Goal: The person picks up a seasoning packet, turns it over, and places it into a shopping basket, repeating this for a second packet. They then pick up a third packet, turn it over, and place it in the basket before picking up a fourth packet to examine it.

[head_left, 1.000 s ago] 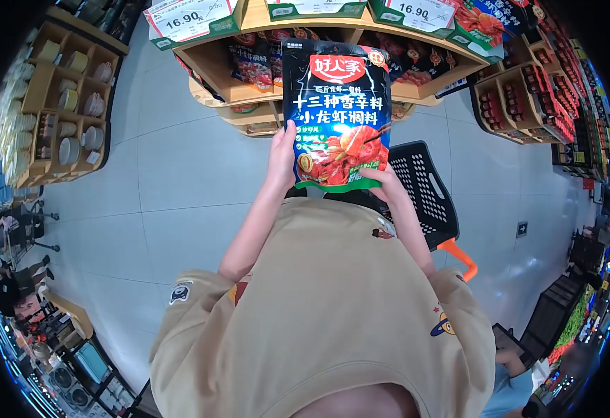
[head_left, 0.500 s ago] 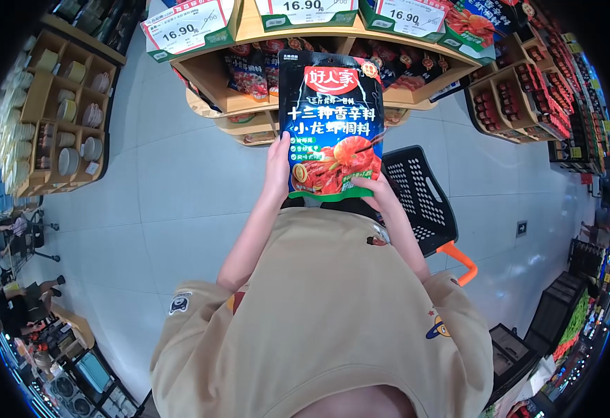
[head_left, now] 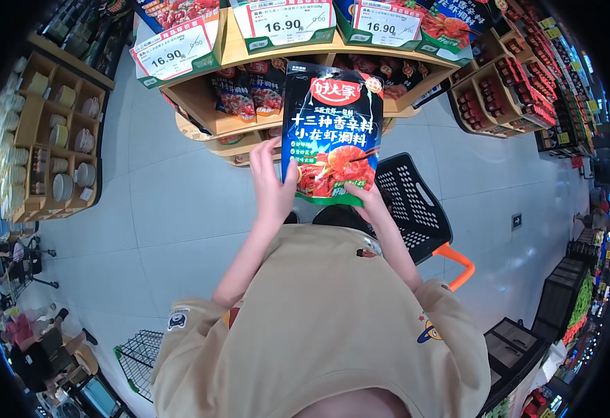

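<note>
A black, blue and red seasoning packet (head_left: 333, 132) with a green bottom edge is upright in front of me, its printed face toward the camera. My right hand (head_left: 368, 198) grips its lower right corner, the thumb on the front. At the packet's left edge is my left hand (head_left: 273, 177), fingers apart and pointing up; the thumb is close to the edge, and whether it touches cannot be made out. Behind the packet, similar packets (head_left: 264, 87) stand in a wooden shelf (head_left: 200, 104) below price cards (head_left: 287, 26).
A black basket (head_left: 413, 202) with an orange handle (head_left: 462, 268) is at my right. Wooden racks hold bowls (head_left: 62, 187) at left and red jars (head_left: 511, 90) at right. A wire cart (head_left: 138, 359) and a person (head_left: 50, 352) are at lower left.
My left hand has let go of the packet's left edge and its fingers have spread. The packet is still in my right hand. The wire cart has come into view at lower left.
</note>
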The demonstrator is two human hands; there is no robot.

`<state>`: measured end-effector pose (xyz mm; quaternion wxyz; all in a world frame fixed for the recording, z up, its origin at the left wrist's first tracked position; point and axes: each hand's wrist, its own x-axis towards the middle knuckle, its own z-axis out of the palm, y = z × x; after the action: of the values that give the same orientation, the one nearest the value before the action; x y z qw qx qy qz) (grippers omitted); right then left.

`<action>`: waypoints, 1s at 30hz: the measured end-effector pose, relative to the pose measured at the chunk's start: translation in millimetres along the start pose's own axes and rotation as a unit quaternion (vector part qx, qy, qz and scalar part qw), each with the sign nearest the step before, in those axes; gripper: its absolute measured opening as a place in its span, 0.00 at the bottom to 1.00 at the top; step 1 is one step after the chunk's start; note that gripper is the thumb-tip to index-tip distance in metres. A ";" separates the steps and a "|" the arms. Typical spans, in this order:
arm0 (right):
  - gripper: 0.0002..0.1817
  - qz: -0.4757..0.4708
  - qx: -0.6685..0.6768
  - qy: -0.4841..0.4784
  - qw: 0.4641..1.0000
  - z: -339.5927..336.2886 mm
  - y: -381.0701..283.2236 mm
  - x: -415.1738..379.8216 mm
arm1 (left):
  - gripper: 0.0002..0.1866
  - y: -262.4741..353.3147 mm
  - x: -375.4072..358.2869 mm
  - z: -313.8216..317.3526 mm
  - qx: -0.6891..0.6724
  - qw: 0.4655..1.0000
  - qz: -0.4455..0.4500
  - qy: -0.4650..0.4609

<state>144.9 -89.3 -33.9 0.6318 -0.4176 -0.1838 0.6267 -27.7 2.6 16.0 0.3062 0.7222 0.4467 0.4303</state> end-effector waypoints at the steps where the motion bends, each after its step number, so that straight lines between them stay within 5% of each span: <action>1: 0.23 -0.004 -0.001 -0.001 1.000 1.1 -0.3 -0.5 | 0.22 2.7 -0.9 0.7 -0.001 1.000 0.004 0.001; 5: 0.23 -0.032 -0.014 0.001 0.999 11.5 -4.8 -2.9 | 0.29 14.5 -9.9 15.6 0.033 0.994 0.042 -0.096; 11: 0.24 -0.047 -0.083 -0.067 0.993 38.4 -20.9 -16.4 | 0.42 23.3 -5.9 21.6 0.083 0.989 0.054 -0.114; 14: 0.29 -0.091 -0.226 -0.121 0.962 62.4 -33.4 -26.0 | 0.38 3.0 3.8 18.5 -0.188 0.964 0.007 -0.187; 15: 0.31 -0.104 -0.311 -0.141 0.934 76.4 -46.0 -32.0 | 0.38 -12.7 4.6 21.7 -0.185 0.965 0.007 -0.187; 16: 0.32 -0.136 -0.446 -0.163 0.870 84.6 -55.7 -36.5 | 0.36 -28.1 4.0 24.8 -0.448 0.849 -0.142 -0.242; 17: 0.32 -0.134 -0.442 -0.164 0.872 91.5 -59.5 -39.8 | 0.35 -42.6 2.9 29.0 -0.663 0.642 -0.278 -0.268; 19: 0.33 -0.199 -0.669 -0.150 0.700 104.1 -60.6 -45.2 | 0.35 -21.0 13.2 20.7 -0.665 0.618 -0.318 -0.273; 21: 0.28 -0.237 -0.662 -0.130 0.699 109.1 -57.4 -45.3 | 0.34 -25.5 7.9 18.7 -0.753 0.515 -0.321 -0.255; 24: 0.17 -0.296 -0.563 -0.082 0.767 98.2 -56.8 -34.7 | 0.34 -22.3 4.5 11.2 -0.761 0.510 -0.317 -0.245; 30: 0.24 -0.308 -0.564 0.074 0.763 87.6 -53.9 -26.7 | 0.34 -35.2 -0.5 6.5 -0.761 0.531 -0.299 -0.224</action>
<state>109.2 -81.3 65.8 0.4532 -0.6645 -0.5753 0.1484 -35.5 16.3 -16.2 0.9404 0.1136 0.0572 0.3153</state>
